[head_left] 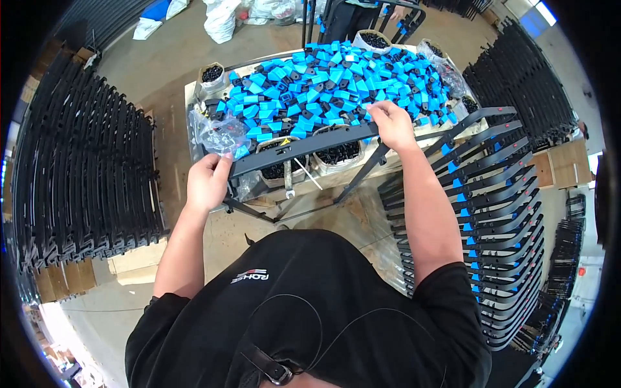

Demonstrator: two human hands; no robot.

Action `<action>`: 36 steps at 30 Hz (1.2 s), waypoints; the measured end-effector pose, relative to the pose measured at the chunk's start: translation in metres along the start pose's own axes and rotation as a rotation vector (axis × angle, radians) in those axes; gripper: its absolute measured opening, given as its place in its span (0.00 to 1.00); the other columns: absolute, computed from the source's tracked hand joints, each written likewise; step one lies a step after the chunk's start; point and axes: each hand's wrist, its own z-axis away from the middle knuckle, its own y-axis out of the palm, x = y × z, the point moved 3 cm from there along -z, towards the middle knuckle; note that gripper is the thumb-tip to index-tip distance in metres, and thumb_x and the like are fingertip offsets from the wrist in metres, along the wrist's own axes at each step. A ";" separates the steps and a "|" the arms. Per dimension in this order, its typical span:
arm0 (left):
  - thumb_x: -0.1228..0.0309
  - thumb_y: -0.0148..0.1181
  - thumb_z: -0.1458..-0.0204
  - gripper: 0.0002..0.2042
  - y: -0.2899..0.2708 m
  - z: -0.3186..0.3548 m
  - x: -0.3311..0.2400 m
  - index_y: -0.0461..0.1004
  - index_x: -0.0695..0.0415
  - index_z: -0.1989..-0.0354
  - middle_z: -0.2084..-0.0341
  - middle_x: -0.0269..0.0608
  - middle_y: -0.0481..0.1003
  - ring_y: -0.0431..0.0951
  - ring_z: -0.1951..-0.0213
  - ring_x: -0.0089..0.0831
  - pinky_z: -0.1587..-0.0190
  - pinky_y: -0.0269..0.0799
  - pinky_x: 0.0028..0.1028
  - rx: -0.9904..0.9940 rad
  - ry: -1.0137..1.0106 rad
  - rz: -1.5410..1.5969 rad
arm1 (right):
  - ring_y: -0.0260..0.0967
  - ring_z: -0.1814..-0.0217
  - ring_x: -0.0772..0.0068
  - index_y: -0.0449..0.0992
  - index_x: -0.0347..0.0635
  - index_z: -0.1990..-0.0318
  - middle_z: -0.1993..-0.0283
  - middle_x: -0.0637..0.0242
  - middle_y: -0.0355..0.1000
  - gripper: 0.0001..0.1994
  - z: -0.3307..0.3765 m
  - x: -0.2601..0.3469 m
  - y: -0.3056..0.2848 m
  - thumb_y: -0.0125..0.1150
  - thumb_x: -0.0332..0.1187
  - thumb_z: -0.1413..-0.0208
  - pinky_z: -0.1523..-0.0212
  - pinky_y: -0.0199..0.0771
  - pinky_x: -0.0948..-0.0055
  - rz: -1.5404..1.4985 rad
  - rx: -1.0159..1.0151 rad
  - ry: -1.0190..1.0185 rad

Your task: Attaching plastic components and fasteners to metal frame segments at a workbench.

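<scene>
A black metal frame (pixel 304 147) is held up in front of me over the near edge of a table. My left hand (pixel 208 182) grips one end of its long bar, and my right hand (pixel 392 126) pinches the other end. Legs of the frame slope down below the bar. Past the bar lies a big heap of blue and black plastic pieces (pixel 323 84). Small black parts fill a white tub (pixel 339 155) just behind the bar. Beside that tub, an open-ended wrench (pixel 288 181) and a thin white rod (pixel 309 173) stick out toward me.
Stacked black frames (pixel 90 155) stand on my left. A row of frames with blue pieces fitted (pixel 479 226) is close on my right. Clear plastic bags (pixel 221 134) lie on the table's left side. Across the table, a person (pixel 352 19) stands behind another frame.
</scene>
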 end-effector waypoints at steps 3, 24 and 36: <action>0.56 0.60 0.40 0.21 -0.003 0.001 -0.004 0.73 0.65 0.75 0.84 0.46 0.71 0.68 0.79 0.33 0.71 0.67 0.35 -0.001 -0.009 -0.017 | 0.72 0.66 0.76 0.82 0.40 0.58 0.70 0.66 0.78 0.16 0.002 -0.009 0.003 0.64 0.45 0.41 0.61 0.72 0.72 -0.036 -0.005 -0.052; 0.70 0.61 0.42 0.10 0.017 0.010 0.000 0.73 0.63 0.73 0.82 0.32 0.68 0.65 0.75 0.18 0.72 0.63 0.25 -0.414 0.024 0.071 | 0.73 0.59 0.69 0.75 0.36 0.56 0.65 0.64 0.74 0.08 0.119 -0.232 0.029 0.56 0.31 0.35 0.53 0.74 0.69 -0.289 0.026 0.138; 0.71 0.58 0.40 0.09 0.026 0.013 0.024 0.75 0.62 0.71 0.77 0.26 0.69 0.65 0.72 0.15 0.69 0.62 0.20 -0.609 0.034 0.190 | 0.65 0.38 0.39 0.71 0.38 0.41 0.41 0.46 0.69 0.26 0.010 -0.117 0.119 0.63 0.33 0.50 0.38 0.67 0.47 0.148 0.166 -0.443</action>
